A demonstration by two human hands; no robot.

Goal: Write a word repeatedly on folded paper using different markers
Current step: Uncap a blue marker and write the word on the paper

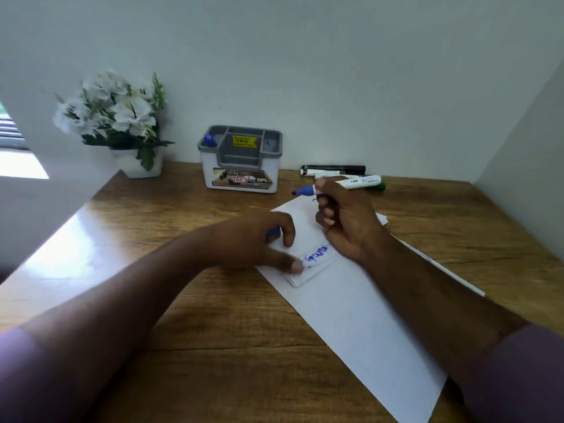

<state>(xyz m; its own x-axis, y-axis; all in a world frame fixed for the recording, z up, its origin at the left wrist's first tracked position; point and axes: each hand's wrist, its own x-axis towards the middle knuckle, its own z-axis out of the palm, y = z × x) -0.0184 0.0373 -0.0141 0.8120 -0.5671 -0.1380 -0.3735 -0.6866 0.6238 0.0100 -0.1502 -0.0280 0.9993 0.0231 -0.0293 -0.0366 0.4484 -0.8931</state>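
Observation:
A small folded white paper [309,271] with a word in blue ink lies on a larger white sheet [351,315] on the wooden desk. My right hand [345,221] grips an uncapped blue marker [341,185], its tip pointing left and lifted off the paper. My left hand [259,239] presses the folded paper's left edge with a fingertip and holds a blue cap [272,234] under its curled fingers.
A grey and white pen holder [241,160] with a blue marker in it stands at the back. A black marker [332,170] and a green one [378,187] lie behind my right hand. A white flower pot [122,123] sits back left. Walls enclose the desk.

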